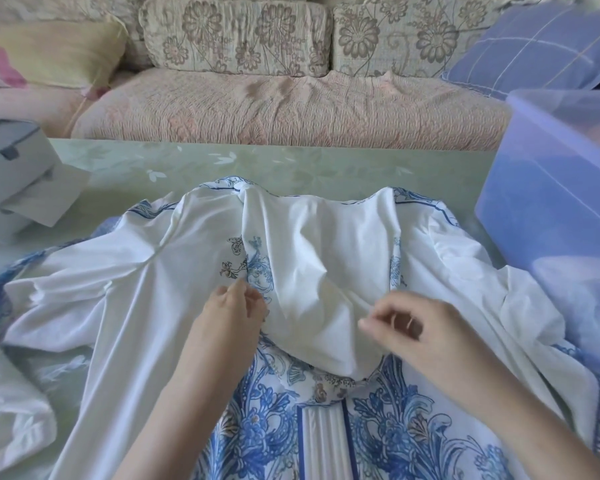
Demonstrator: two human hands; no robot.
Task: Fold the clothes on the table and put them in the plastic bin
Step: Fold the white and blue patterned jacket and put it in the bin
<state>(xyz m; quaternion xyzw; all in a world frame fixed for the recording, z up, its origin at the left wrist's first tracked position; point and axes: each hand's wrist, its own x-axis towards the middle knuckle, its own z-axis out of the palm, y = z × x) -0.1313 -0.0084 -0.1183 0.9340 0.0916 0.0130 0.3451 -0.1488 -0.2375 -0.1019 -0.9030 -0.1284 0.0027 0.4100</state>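
Spread over most of the pale green glass worktop (291,164): a white garment with blue floral print (326,258), long axis running from the near edge straight away toward the sofa (291,105). Printed face up at the near end, with a pleated white panel between two blue bands down the middle. Farther out, folded back so the plain white inside shows, ending in a bunched edge short of the worktop's far side. Spreads sideways into two wide white wings, left and right.

Left hand (231,315) at the middle of the garment, fingers curled and pinching the fabric beside a printed strip. Right hand (420,329) just across a raised white fold, fingers narrow and curled, thumb close to forefinger; cannot tell whether cloth is caught between them.

Translucent blue plastic bin (551,188) at the right edge of the worktop, its near wall touching the garment's right wing; pale cloth dimly visible through it. Grey box (11,161) with a sheet of paper (45,195) at the far left corner, near the left wing. Second white cloth (11,403) crumpled at the near left. Bare strip of glass along the far edge, between garment and sofa; a narrower bare patch at the left, between wing and second cloth. On the sofa, a yellow cushion (56,50) at left and a blue checked pillow (534,50) behind the bin
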